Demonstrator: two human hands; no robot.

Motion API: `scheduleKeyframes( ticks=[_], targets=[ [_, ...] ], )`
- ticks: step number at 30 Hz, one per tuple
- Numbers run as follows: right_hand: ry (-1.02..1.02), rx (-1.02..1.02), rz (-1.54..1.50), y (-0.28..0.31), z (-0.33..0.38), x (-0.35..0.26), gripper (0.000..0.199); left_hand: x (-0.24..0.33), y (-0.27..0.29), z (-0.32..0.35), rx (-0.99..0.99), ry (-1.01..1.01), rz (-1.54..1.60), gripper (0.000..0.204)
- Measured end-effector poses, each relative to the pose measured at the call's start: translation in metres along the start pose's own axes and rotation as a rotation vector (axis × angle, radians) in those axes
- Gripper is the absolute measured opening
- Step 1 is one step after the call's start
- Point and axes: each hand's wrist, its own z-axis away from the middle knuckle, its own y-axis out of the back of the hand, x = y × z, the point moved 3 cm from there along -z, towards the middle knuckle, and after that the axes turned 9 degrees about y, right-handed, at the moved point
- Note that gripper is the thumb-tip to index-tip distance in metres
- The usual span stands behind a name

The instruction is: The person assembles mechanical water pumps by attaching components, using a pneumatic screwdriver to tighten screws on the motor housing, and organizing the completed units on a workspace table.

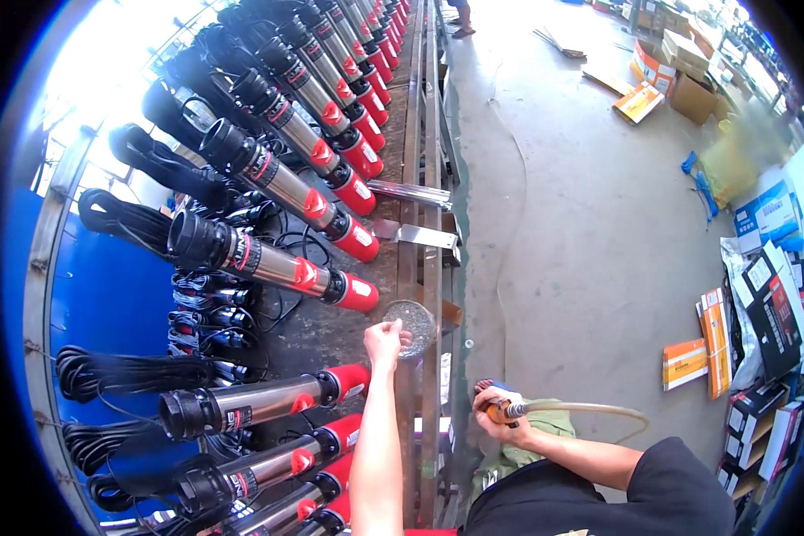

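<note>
My left hand (385, 343) is at the near edge of a round dish (422, 313) filled with small grey metal pieces, too small to name. Its fingers are pinched together, and whatever lies between them cannot be made out. In my right hand (493, 418), low by my lap, is an orange and black air tool (506, 411) with a pale hose (590, 407) running off to the right. Steel submersible pumps (281, 271) with red ends and black heads lie on the bench on both sides of my left arm.
Several more pumps (313, 129) stretch away in a row along the dark bench (322, 330). Coiled black cables (121, 371) hang at their left ends. Metal strips (411, 192) lie at the bench edge. Cartons (768, 313) and flat orange boxes (688, 366) are on the floor at right.
</note>
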Motion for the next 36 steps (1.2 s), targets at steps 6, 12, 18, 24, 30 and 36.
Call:
scheduleKeyframes(
  ticks=[6,12,18,24,30,36],
  targets=[
    [-0.028,-0.048,-0.088,-0.019,-0.016,-0.003,0.020,-0.036,0.016,0.006,-0.187,0.345,0.731,0.011],
    [-0.125,-0.020,-0.230,-0.047,0.002,-0.002,0.021,-0.038,0.027,0.037,-0.320,0.341,1.037,0.013],
    [-0.148,-0.012,-0.252,-0.073,0.025,-0.042,0.019,-0.042,0.050,0.138,-0.598,0.115,1.290,0.029],
    [0.116,-0.164,-0.524,-0.140,0.045,-0.114,0.024,-0.126,0.100,0.335,-0.517,-0.078,1.486,0.027],
    [0.153,-0.358,-0.722,-0.222,0.101,-0.168,0.023,-0.217,0.119,0.431,-0.276,-0.143,1.691,0.021],
    [-0.059,-0.484,-0.758,-0.268,0.167,-0.162,0.024,-0.249,0.127,0.495,-0.009,-0.086,1.814,0.018]
  ],
)
